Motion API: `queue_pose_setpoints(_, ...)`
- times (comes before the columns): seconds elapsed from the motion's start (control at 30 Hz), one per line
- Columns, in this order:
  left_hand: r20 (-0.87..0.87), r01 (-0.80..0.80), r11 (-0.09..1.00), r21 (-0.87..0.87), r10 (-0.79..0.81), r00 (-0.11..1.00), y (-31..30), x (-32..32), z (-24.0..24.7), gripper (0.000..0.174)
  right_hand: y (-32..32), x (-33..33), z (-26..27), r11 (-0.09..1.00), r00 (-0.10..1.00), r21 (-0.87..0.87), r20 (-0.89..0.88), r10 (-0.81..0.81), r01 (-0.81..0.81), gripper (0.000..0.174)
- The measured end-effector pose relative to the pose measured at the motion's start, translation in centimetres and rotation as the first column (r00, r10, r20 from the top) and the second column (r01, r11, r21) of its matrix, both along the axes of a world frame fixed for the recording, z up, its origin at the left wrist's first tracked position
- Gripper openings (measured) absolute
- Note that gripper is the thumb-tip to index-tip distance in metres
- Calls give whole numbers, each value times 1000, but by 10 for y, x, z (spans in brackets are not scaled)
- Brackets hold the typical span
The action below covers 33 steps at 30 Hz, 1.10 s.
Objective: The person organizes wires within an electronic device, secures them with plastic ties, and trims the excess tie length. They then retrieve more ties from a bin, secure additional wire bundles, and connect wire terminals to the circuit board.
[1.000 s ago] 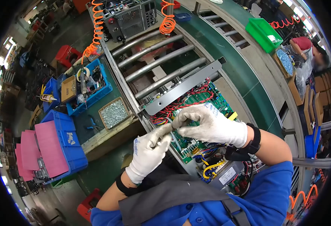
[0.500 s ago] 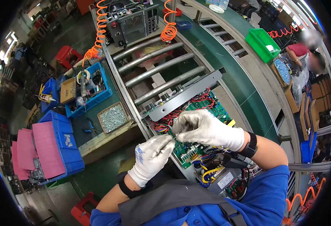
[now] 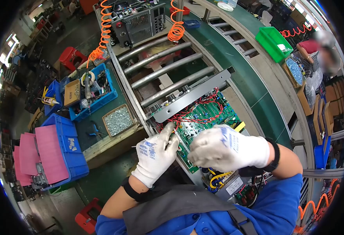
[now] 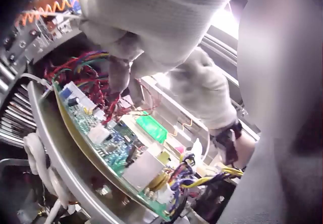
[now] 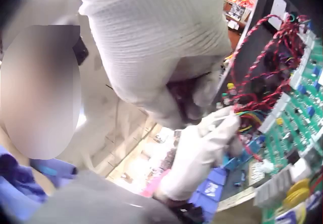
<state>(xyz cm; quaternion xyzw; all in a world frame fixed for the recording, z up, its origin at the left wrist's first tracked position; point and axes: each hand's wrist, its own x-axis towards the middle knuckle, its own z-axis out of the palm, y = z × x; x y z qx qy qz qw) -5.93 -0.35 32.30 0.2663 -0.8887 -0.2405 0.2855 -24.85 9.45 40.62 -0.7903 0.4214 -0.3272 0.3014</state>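
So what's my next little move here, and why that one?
I'd probably bring your right hand over to the coloured wires and steady them. Your left hand has its fingers right by those wires, at the edge of the circuit board, while your right hand is over the board with fingers curled, away from them.
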Motion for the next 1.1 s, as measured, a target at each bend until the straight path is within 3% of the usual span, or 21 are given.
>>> queue_pose_setpoints(0.1, 160, 36, 997, -67, -25, 987, -1, -2, 11, 33, 2, -4, -3, 990, 986, 141, 161, -45, 23, 12)
queue_pose_setpoints(0.17, 272, 56, 994, -95, -28, 962, -2, -5, 25, 30, -8, 0, -1, 988, 978, 32, 142, -152, 149, 7)
queue_pose_setpoints(0.23, 452, 133, 990, -43, -99, 886, -1, -9, 31, 27, -19, -2, 12, 897, 936, 409, 217, -278, 171, 8)
queue_pose_setpoints(0.27, 497, 136, 987, -81, -78, 864, -2, -10, 26, 23, -19, 1, 7, 840, 860, 528, 367, -355, 122, 12)
queue_pose_setpoints(0.3, 499, 144, 986, -82, -84, 863, -6, -10, 19, 23, -16, 3, 4, 840, 857, 528, 368, -361, 127, 12)
queue_pose_setpoints(0.37, 510, 229, 962, -149, -124, 851, -15, -10, 5, 22, -5, 13, -4, 960, 983, 231, 55, -177, 160, 15)
queue_pose_setpoints(0.4, 433, 194, 974, -121, -125, 893, -15, -10, 0, 21, -3, 19, -15, 979, 979, 97, 82, -187, 178, 12)
queue_pose_setpoints(0.43, 435, 205, 972, -118, -135, 890, -15, -9, -2, 21, 0, 14, -15, 977, 977, 99, 84, -197, 189, 12)
queue_pose_setpoints(0.5, 397, 144, 990, -13, -127, 909, -18, -12, 2, 21, -5, 4, 13, 898, 956, 402, 142, -255, 180, 19)
queue_pose_setpoints(0.53, 390, 142, 990, -21, -123, 913, -17, -11, 10, 21, 0, 0, 25, 860, 939, 437, 91, -332, 262, 21)
queue_pose_setpoints(0.57, 325, 121, 987, 102, -148, 934, -11, -7, 23, 25, 6, -1, 35, 921, 932, 150, -32, -360, 361, 26)
queue_pose_setpoints(0.63, 203, 111, 927, 358, -193, 960, 5, 1, 52, 36, 23, 2, 34, 915, 901, 8, -173, -397, 404, 30)
queue_pose_setpoints(0.67, 295, 86, 898, 432, -230, 927, 13, -1, 62, 44, 25, 10, 41, 935, 875, -24, -345, -340, 354, 32)
queue_pose_setpoints(0.7, 169, 179, 901, 395, -263, 950, 21, -1, 56, 46, 26, 20, 49, 951, 867, 32, -420, -266, 308, 24)
queue_pose_setpoints(0.77, 90, 290, 877, 384, -348, 933, 34, -5, 51, 48, 35, 30, 37, 957, 725, -122, -629, -280, 263, 31)
queue_pose_setpoints(0.83, 50, 320, 857, 404, -370, 928, 44, -8, 51, 49, 44, 28, 33, 947, 744, -218, -585, -321, 238, 28)
queue_pose_setpoints(0.9, -7, 352, 771, 531, -411, 911, 54, -10, 56, 49, 49, 22, 36, 972, 724, -148, -649, -233, 180, 23)
queue_pose_setpoints(0.93, -18, 360, 772, 524, -413, 910, 60, -7, 53, 43, 52, 13, 44, 976, 859, 57, -488, -156, 210, 16)
queue_pose_setpoints(0.97, -13, 360, 770, 527, -417, 909, 60, -5, 54, 43, 58, 0, 40, 970, 909, 77, -373, -186, 231, 15)
queue_pose_setpoints(1.03, 391, 322, 787, 526, -560, 731, 47, 10, 58, 31, 68, -32, 42, 959, 934, 97, -272, -233, 267, 14)
queue_pose_setpoints(1.1, 523, 327, 859, 393, -502, 689, 26, 28, 52, 24, 72, -48, 56, 842, 922, 381, -217, -320, 382, 19)
